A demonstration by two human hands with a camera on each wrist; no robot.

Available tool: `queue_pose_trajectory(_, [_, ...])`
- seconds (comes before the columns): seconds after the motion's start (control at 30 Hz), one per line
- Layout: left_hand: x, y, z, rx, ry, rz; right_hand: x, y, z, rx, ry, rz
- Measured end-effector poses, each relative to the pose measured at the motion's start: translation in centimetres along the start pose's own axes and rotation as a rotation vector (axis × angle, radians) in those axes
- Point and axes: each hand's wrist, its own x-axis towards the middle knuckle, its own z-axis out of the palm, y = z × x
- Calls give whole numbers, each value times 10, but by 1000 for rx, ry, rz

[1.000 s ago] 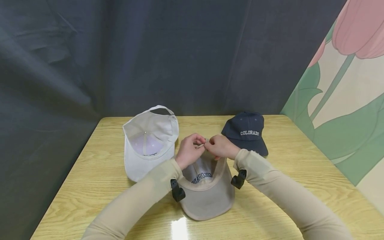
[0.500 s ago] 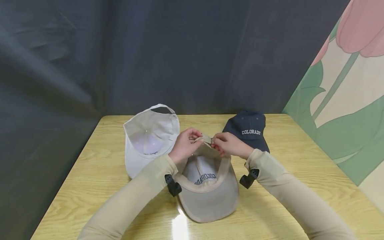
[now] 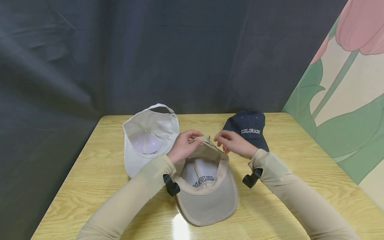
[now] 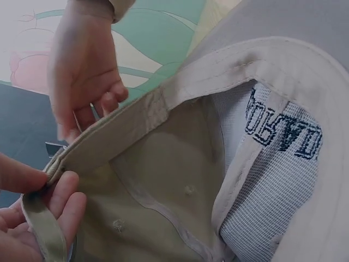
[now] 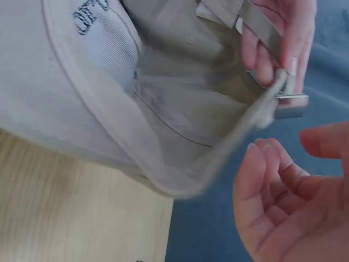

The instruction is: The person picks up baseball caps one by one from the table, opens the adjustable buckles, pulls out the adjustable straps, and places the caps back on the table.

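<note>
A beige cap (image 3: 207, 208) lies crown-down on the table, its brim toward me and its inside with mirrored COLORADO stitching facing up. My left hand (image 3: 183, 144) pinches the cap's back strap (image 4: 44, 226) between thumb and fingers, close to a metal buckle (image 5: 292, 105). Just right of the buckle, my right hand (image 3: 235, 143) is off the cap, its fingers loosely bent with nothing in them. The right wrist view shows a gap between this hand's thumb and fingers.
Behind the left forearm sits a white cap (image 3: 160, 128), its opening toward me. A navy COLORADO cap (image 3: 246, 123) stands beyond the right hand. A dark curtain (image 3: 180, 60) hangs behind the wooden table (image 3: 90, 173), with a tulip-painted wall (image 3: 339, 123) on the right.
The hands first worked together at the strap, then drew slightly apart with the buckle showing between them. Now the right hand has let go and moved a little right; the left still pinches the strap.
</note>
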Motion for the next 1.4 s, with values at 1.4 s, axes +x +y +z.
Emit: queue_pose_trajectory(1.4, [-4,6,0,148,42,-24,4,-2,11,-27,26,-118])
